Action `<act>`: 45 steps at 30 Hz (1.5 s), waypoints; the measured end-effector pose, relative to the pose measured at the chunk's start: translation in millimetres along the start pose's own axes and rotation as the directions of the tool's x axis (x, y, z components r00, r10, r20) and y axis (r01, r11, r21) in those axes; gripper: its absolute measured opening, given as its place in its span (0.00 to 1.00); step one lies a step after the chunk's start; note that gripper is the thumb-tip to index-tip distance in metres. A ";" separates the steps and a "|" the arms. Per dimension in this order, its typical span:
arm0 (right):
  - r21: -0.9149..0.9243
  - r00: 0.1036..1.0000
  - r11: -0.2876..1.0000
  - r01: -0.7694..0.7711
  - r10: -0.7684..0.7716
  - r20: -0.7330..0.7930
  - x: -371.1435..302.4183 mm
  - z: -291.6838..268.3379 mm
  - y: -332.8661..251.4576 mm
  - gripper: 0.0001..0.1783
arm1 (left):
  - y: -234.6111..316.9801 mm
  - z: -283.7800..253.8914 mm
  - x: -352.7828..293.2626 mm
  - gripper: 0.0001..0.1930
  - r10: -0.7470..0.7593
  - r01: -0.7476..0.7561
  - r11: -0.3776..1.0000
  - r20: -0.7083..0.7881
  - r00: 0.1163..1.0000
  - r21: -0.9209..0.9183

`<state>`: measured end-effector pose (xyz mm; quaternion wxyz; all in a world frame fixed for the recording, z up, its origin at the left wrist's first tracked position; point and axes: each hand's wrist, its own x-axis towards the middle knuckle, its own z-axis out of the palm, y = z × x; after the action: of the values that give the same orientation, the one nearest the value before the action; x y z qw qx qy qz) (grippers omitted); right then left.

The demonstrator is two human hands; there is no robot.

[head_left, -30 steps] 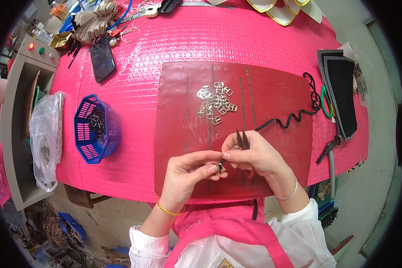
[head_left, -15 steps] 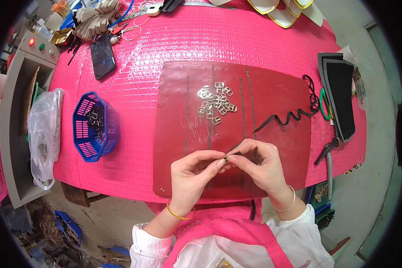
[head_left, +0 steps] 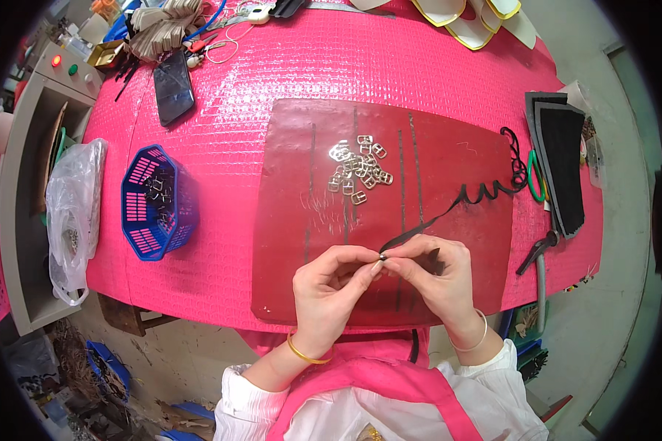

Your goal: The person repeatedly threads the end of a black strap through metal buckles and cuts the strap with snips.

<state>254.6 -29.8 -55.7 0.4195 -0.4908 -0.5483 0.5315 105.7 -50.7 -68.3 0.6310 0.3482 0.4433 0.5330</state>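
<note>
Above the near part of a dark red mat (head_left: 456,140), my hands meet fingertip to fingertip. My left hand (head_left: 331,287) pinches a small shiny metal buckle (head_left: 382,256), mostly covered by the fingers. Closed on a narrow black strap (head_left: 412,231), my right hand (head_left: 441,275) touches the buckle with its thumb and forefinger. A dark piece of strap shows behind that thumb. The long strap runs off to the right in loose curls. Farther away on the mat, several silver buckles (head_left: 360,169) lie in a loose pile.
A blue plastic basket (head_left: 186,213) with dark metal pieces stands left of the mat. Behind it lies a black phone (head_left: 173,88). Right of the mat are black fabric panels (head_left: 559,162), green-handled scissors (head_left: 535,173) and a dark tool (head_left: 537,251). A clear plastic bag (head_left: 73,213) hangs far left.
Both hands have shifted slightly right, still fingertip to fingertip at the buckle. The strap now bends in a looser curve, its curls drawn closer to the coil at the right.
</note>
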 end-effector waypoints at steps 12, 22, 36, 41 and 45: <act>-0.366 0.972 0.904 0.220 -0.171 0.162 0.2 -18.3 -23.7 0.03 | 16.5 -15.5 38.3 0.08 -0.087 -0.216 0.892 0.620 0.780 0.397; -0.480 0.972 0.848 0.224 -0.228 0.050 11.0 -18.0 -21.5 0.04 | 23.8 -3.2 27.6 0.06 -0.163 0.003 0.857 0.266 0.950 0.515; -0.662 0.934 0.684 0.306 -0.351 0.068 -10.3 -1.6 -2.2 0.11 | -2.9 19.9 9.2 0.04 -0.007 0.010 0.977 -0.012 1.000 0.214; -0.642 0.941 0.710 0.289 -0.335 0.054 -13.9 9.7 10.1 0.14 | -17.2 21.6 9.4 0.05 0.141 -0.117 0.946 -0.058 0.988 0.301; -0.593 0.924 0.739 0.318 -0.382 0.019 -11.9 8.4 15.4 0.12 | -13.8 15.3 6.6 0.06 0.145 -0.132 0.937 -0.017 0.989 0.324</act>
<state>249.7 -43.6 -71.0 0.3678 -0.5109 -0.7447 0.2215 125.2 -46.4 -76.5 0.5176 0.4658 0.5115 0.5035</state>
